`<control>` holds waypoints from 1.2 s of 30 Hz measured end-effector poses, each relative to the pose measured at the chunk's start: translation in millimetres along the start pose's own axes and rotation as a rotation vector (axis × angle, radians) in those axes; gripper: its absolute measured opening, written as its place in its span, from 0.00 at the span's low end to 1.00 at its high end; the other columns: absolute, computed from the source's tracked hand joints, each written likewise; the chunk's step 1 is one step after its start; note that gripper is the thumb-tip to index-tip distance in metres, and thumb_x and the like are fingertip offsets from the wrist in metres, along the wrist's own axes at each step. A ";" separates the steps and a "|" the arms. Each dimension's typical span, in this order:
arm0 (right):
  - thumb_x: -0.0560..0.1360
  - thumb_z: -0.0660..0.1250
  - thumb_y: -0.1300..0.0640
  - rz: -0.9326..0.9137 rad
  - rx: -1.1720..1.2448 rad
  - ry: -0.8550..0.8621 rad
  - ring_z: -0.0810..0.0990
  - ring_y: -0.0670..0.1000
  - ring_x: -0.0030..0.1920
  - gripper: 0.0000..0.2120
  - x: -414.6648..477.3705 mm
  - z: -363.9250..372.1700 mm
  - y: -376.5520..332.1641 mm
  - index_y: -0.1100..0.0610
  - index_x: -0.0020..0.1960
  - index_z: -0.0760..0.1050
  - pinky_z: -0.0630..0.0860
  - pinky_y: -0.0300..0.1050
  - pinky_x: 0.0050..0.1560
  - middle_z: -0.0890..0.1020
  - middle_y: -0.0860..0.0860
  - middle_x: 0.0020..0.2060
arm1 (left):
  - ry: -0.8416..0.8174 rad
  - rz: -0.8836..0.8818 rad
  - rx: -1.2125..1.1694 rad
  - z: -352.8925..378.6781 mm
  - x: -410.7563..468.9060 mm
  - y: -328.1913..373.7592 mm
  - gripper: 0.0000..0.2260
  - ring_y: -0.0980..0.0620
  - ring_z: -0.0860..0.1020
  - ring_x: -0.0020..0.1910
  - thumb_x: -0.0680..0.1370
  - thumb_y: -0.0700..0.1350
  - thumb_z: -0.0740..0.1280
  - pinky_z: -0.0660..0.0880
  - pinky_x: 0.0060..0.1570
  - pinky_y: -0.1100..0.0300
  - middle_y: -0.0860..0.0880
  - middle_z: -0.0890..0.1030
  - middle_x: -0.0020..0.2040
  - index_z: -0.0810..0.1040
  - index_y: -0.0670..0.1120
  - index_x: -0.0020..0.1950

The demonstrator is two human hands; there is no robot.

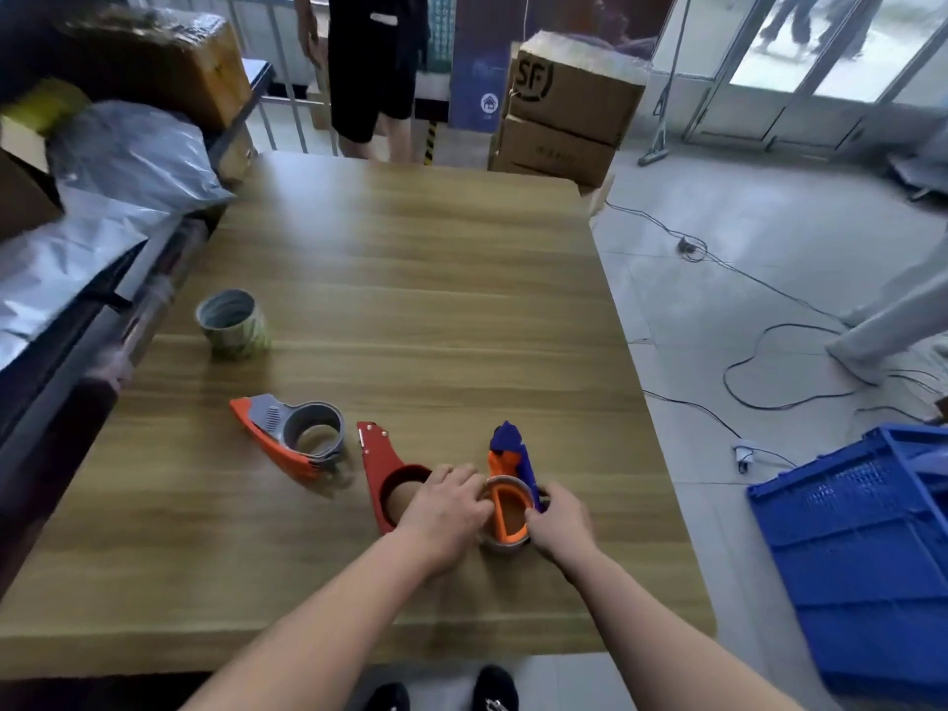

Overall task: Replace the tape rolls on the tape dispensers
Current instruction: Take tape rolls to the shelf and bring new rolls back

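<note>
Three tape dispensers lie on the wooden table [410, 279]. Nearest the right edge is a blue and orange dispenser [509, 456] with a tape roll [500, 541] around its orange hub. My left hand [445, 505] grips the left side of that roll and hub. My right hand [558, 518] holds its right side. A red dispenser [379, 461] lies just left, its round end partly hidden by my left hand. Further left lies an orange and grey dispenser [292, 438] with a thin roll on it. A stack of tape rolls [233, 323] stands at the left.
Shelving with silver bags [118, 166] and cardboard boxes borders the table's left side. A person in black stands beyond the far edge. Stacked cardboard boxes [569, 110] sit at the back right. A blue crate [867, 536] and cables lie on the floor to the right.
</note>
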State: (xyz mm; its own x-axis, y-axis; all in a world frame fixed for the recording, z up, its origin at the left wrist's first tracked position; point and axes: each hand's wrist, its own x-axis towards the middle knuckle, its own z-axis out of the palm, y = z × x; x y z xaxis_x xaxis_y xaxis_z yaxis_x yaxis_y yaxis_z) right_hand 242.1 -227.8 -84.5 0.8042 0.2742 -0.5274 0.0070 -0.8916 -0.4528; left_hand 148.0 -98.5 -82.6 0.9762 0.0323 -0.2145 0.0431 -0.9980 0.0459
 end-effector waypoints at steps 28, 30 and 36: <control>0.74 0.67 0.54 0.080 0.869 -0.460 0.78 0.53 0.39 0.14 39.9 -75.6 -36.9 0.61 0.56 0.76 0.76 0.45 0.39 0.79 0.56 0.41 | 0.357 -0.091 -0.489 -53.9 37.1 3.0 0.03 0.51 0.63 0.70 0.76 0.43 0.65 0.64 0.67 0.59 0.49 0.64 0.70 0.75 0.45 0.44; 0.74 0.67 0.53 0.121 0.972 -0.552 0.78 0.55 0.42 0.14 39.3 -82.0 -42.7 0.61 0.55 0.78 0.77 0.46 0.41 0.78 0.58 0.43 | 0.368 -0.094 -0.543 -67.9 37.4 4.2 0.04 0.51 0.64 0.70 0.77 0.41 0.64 0.65 0.68 0.57 0.48 0.65 0.70 0.78 0.44 0.49; 0.73 0.68 0.61 0.075 1.237 -0.703 0.80 0.57 0.42 0.12 39.9 -101.2 -59.7 0.66 0.55 0.76 0.82 0.48 0.43 0.81 0.60 0.42 | 0.398 -0.205 -0.762 -87.8 38.7 -8.3 0.11 0.60 0.53 0.71 0.77 0.36 0.63 0.52 0.67 0.72 0.58 0.63 0.67 0.80 0.44 0.57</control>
State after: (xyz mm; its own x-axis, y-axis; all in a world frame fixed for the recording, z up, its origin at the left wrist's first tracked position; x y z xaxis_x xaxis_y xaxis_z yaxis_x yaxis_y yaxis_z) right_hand 333.9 -200.1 -5.8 0.3196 0.6862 -0.6534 -0.8311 -0.1282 -0.5411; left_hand 204.0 -84.2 -5.7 0.9293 0.3646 0.0592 0.2165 -0.6675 0.7124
